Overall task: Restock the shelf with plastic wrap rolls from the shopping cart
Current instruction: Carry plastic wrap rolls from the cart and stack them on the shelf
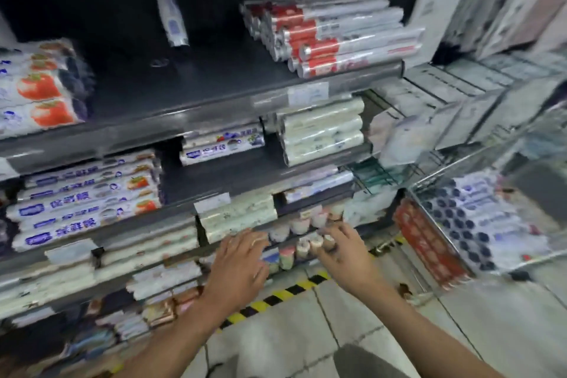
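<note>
Here both hands, left hand [242, 258] and right hand [343, 250], press open-fingered on rolls [302, 225] lying end-on, long axes running into the shelf [214, 175].

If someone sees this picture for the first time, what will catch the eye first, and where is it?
First come the two bare hands at lower centre: the left hand and the right hand reach to small rolls stacked end-on at a low shelf. Next is the pile of red-labelled rolls on the dark top shelf, upper centre. At the right edge stands the wire shopping cart, holding more rolls.
</note>
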